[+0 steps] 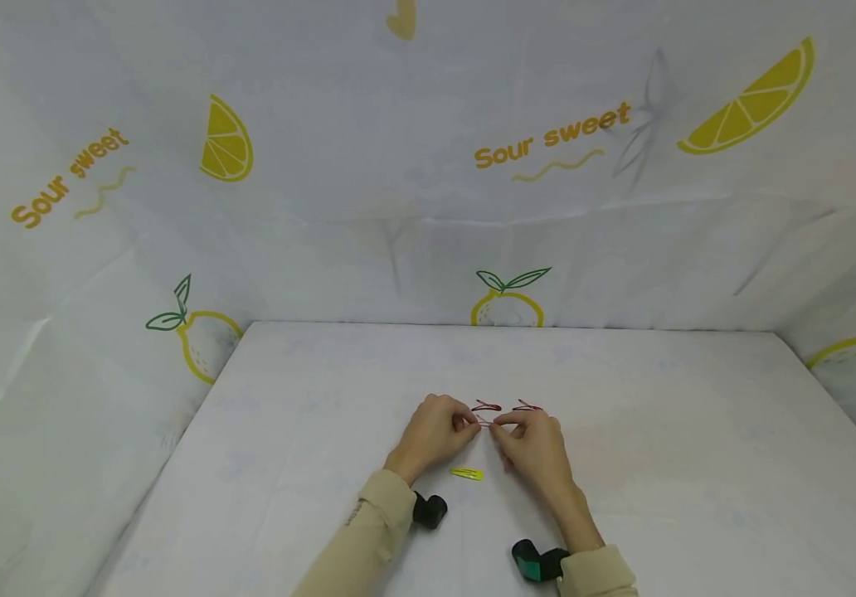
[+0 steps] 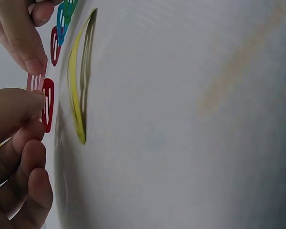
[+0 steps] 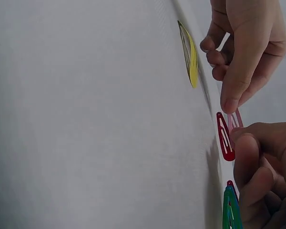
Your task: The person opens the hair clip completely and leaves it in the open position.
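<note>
Between my two hands is a pink snap hair clip [image 1: 483, 423], pinched at one end by my left hand [image 1: 435, 427] and at the other by my right hand [image 1: 536, 448]. The left wrist view shows the slotted face of the pink clip [image 2: 36, 82] between the fingertips. Just behind it lies a red hair clip [image 1: 486, 407], with a thin part angled upward. Another red hair clip [image 1: 527, 406] is beyond my right hand, which partly covers it. Nearer to me, a yellow hair clip [image 1: 466, 473] lies on the table.
Close to the farther-right red clip, a blue hair clip [image 2: 60, 24] and a green hair clip [image 3: 231, 212] overlap; my right hand hides them in the head view. The white table [image 1: 308, 398] meets a white cloth wall [image 1: 353, 265] with lemon prints.
</note>
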The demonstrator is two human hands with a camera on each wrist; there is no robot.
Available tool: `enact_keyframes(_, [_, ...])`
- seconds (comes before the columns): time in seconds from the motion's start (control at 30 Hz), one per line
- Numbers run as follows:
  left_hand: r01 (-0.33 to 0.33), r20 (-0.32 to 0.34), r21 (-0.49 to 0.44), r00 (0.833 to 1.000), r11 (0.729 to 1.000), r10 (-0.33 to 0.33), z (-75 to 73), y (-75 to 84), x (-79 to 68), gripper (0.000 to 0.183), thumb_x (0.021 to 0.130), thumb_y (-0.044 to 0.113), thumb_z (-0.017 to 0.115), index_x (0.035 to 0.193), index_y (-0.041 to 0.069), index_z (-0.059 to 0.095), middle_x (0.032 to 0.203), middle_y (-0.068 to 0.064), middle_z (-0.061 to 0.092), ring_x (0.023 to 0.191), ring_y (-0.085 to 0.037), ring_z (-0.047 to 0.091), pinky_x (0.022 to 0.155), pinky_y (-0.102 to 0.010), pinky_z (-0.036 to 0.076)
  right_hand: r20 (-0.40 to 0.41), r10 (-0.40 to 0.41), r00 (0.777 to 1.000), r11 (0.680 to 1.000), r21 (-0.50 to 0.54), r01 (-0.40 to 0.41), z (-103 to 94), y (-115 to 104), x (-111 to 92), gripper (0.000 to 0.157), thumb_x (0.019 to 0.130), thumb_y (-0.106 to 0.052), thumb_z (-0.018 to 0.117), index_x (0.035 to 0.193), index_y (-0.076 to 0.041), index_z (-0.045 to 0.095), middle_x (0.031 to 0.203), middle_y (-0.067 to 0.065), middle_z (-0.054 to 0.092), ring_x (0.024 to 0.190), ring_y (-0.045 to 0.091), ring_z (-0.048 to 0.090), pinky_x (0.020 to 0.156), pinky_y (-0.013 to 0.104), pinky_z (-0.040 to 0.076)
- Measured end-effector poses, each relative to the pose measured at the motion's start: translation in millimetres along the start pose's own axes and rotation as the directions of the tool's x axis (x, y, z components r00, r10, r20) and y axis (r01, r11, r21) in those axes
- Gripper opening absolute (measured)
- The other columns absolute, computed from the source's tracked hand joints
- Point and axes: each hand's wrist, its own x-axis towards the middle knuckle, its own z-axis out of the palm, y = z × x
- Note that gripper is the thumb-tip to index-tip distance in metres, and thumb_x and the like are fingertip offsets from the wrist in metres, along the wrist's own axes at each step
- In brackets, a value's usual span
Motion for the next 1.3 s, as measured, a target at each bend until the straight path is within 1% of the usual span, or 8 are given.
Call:
enact_keyframes(0.17, [0.024,0.002,-0.004,1.0,1.0,-0.024,4.1,2.6,3.9,0.008,0.089,0.014,0.077,0.086,0.009,0.082,0.061,0.005,0.063,0.053,0.004,0.042,0.053,-0.013,0.034,0.003,0.026,1.0,1.0,-0.016,-0.026,1.2,5,3,0.014,0.088,-0.005,0.074,0.098,0.002,0.079,0.042,0.001,0.057,0.034,0.005,0.046,0.041,0.02,0.03])
enact_keyframes(0.4, [0.059,0.001,0.0,0.998,0.998,-0.059,7.2,3.0,5.7,0.007,0.088,0.014,0.079,0.086,0.009,0.083,0.062,0.004,0.066,0.053,0.004,0.043,0.052,-0.013,0.034,0.008,0.045,0.999,0.999,-0.018,-0.045,2.9,8,5,0.014,0.088,-0.005,0.073,0.098,0.002,0.079,0.043,-0.001,0.058,0.035,0.004,0.048,0.041,0.021,0.033])
enact_keyframes(0.57, [0.065,0.0,0.004,0.998,0.998,-0.065,7.9,2.2,6.6,0.007,0.087,0.013,0.079,0.085,0.008,0.083,0.065,0.002,0.07,0.055,0.003,0.045,0.052,-0.014,0.037,0.011,0.061,0.998,0.998,-0.019,-0.061,3.9,7,4,0.016,0.088,-0.005,0.073,0.101,0.003,0.078,0.044,-0.001,0.058,0.036,0.005,0.048,0.041,0.022,0.034])
enact_keyframes(0.73, [0.072,0.005,-0.005,0.997,0.997,-0.072,7.2,2.0,6.1,0.008,0.087,0.013,0.08,0.088,0.007,0.084,0.07,0.0,0.074,0.057,0.003,0.046,0.054,-0.014,0.038,0.008,0.058,0.998,0.998,-0.022,-0.058,4.4,7,3,0.02,0.088,-0.005,0.072,0.106,0.004,0.077,0.045,-0.002,0.057,0.037,0.005,0.048,0.041,0.023,0.032])
enact_keyframes(0.87, [0.083,0.013,-0.008,0.997,0.997,-0.083,6.6,2.1,4.7,0.01,0.087,0.015,0.08,0.092,0.007,0.084,0.071,0.0,0.073,0.059,0.002,0.046,0.055,-0.015,0.039,0.007,0.058,0.998,0.998,-0.019,-0.058,5.1,8,2,0.024,0.089,-0.005,0.072,0.11,0.005,0.076,0.046,-0.002,0.058,0.037,0.006,0.049,0.041,0.023,0.033])
enact_keyframes(1.07, [0.102,0.029,-0.022,0.994,0.995,-0.101,3.7,2.3,0.5,0.016,0.087,0.015,0.08,0.1,0.005,0.082,0.064,0.005,0.063,0.06,-0.001,0.044,0.057,-0.015,0.036,0.004,0.049,0.999,0.999,-0.011,-0.049,5.5,6,1,0.029,0.088,-0.005,0.074,0.116,0.002,0.075,0.044,-0.001,0.056,0.035,0.006,0.047,0.041,0.022,0.032])
enact_keyframes(1.2, [0.093,0.035,-0.043,0.995,0.995,-0.091,-0.7,0.3,-4.0,0.018,0.087,0.013,0.079,0.102,0.004,0.081,0.063,0.005,0.061,0.057,0.001,0.043,0.056,-0.015,0.037,0.013,0.024,1.0,1.0,0.007,-0.024,4.4,3,-2,0.026,0.087,-0.004,0.075,0.113,-0.001,0.077,0.044,0.0,0.056,0.035,0.007,0.047,0.04,0.021,0.032])
enact_keyframes(1.3, [0.071,0.026,-0.047,0.997,0.996,-0.069,-4.9,-2.3,-9.1,0.016,0.088,0.013,0.078,0.1,0.004,0.082,0.065,0.004,0.065,0.057,0.003,0.045,0.057,-0.014,0.039,0.049,0.008,0.999,1.0,0.027,-0.01,3.2,1,-5,0.023,0.087,-0.004,0.076,0.109,-0.003,0.079,0.044,0.0,0.056,0.036,0.007,0.047,0.041,0.021,0.032])
